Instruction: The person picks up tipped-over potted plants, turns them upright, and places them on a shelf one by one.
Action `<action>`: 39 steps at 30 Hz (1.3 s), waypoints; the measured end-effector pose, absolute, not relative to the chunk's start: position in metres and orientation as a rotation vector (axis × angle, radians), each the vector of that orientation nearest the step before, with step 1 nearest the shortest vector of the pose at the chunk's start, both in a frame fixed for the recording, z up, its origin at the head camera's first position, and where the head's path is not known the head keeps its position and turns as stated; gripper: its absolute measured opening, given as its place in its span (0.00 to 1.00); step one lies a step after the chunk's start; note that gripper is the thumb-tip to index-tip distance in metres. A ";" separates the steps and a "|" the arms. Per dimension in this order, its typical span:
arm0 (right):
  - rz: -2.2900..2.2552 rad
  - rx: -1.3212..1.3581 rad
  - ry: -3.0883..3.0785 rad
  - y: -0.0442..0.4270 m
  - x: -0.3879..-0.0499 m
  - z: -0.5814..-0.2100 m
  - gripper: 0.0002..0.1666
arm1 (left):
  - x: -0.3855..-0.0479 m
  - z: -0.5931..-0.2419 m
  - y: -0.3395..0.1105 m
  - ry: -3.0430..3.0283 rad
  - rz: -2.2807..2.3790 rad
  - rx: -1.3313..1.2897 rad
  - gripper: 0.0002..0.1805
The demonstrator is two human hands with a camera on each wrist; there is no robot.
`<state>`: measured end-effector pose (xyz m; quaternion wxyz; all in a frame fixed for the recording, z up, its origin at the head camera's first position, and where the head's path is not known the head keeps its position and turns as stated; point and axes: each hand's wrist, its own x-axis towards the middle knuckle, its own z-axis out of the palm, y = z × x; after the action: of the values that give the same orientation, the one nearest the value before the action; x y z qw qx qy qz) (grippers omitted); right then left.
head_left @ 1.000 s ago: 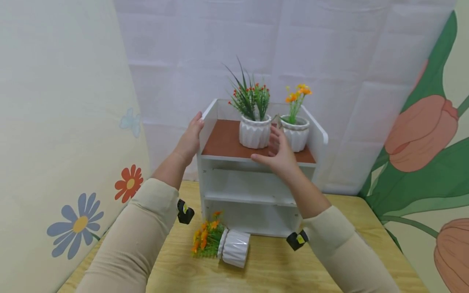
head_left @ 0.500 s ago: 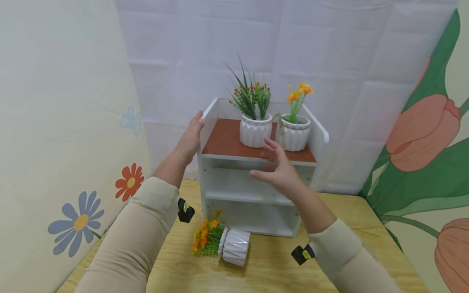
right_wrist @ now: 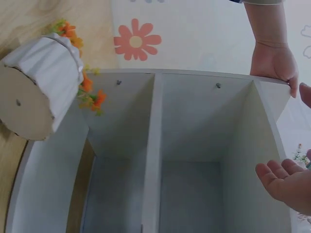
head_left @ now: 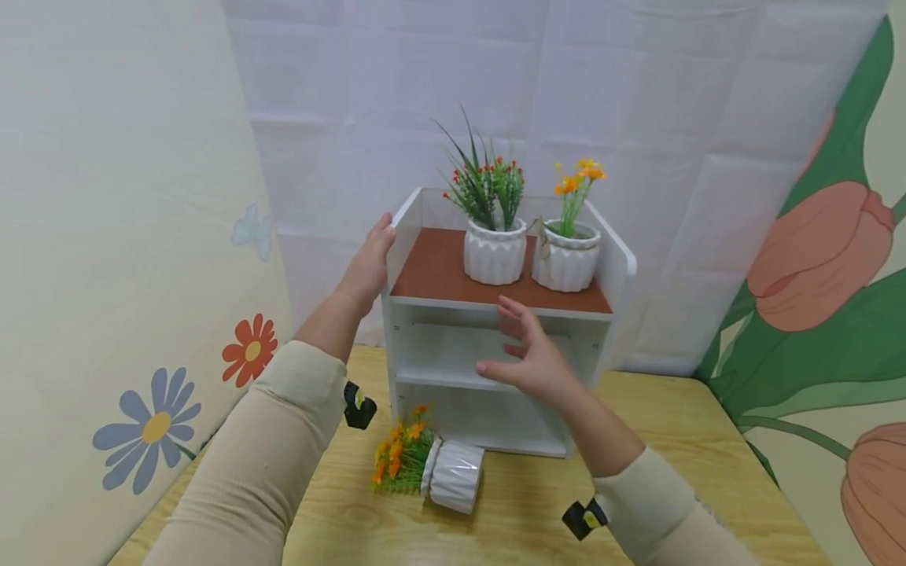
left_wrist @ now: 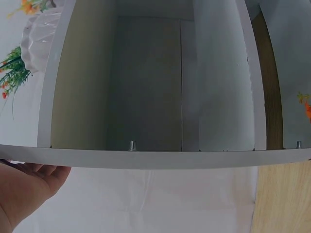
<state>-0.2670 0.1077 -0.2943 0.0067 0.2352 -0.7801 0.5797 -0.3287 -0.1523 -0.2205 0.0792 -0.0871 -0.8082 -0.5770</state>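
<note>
A small white shelf unit (head_left: 495, 384) with a brown top stands on the table. My left hand (head_left: 368, 267) rests against the outside of its left side panel, fingers extended; in the left wrist view the panel's edge partly hides that hand (left_wrist: 34, 189). My right hand (head_left: 534, 362) hovers in front of the shelves with fingers apart, holding nothing. On the brown top stand a white pot of red-flowered grass (head_left: 494, 255) and, right of it, a white pot of orange flowers (head_left: 566, 263). Another white flowerpot (head_left: 453, 475) with orange flowers lies on its side on the table.
The wooden table (head_left: 658, 472) reaches around the unit's base. A white cloth backdrop (head_left: 396, 86) hangs behind. Flower-printed panels stand at the left (head_left: 141, 259) and right (head_left: 814, 314). The unit has two shelf spaces below its top.
My right hand has drawn away from the pots on top, moving down and toward me. The left hand stays against the side panel, and the pots keep their places.
</note>
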 end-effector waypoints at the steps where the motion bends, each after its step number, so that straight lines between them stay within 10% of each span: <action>1: 1.812 0.736 -2.450 0.107 -0.266 -0.297 0.56 | -0.329 -0.221 -0.152 -2.420 -1.727 -0.259 0.32; 39: 1.807 0.834 -2.751 0.081 -0.257 -0.428 0.58 | -0.331 -0.223 -0.152 -2.412 -1.728 -0.251 0.32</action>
<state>-0.2568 0.0807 -0.4282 -0.1265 0.2438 -0.8036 0.5279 -0.3311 -0.1519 -0.2228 0.0820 -0.0842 -0.8072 -0.5784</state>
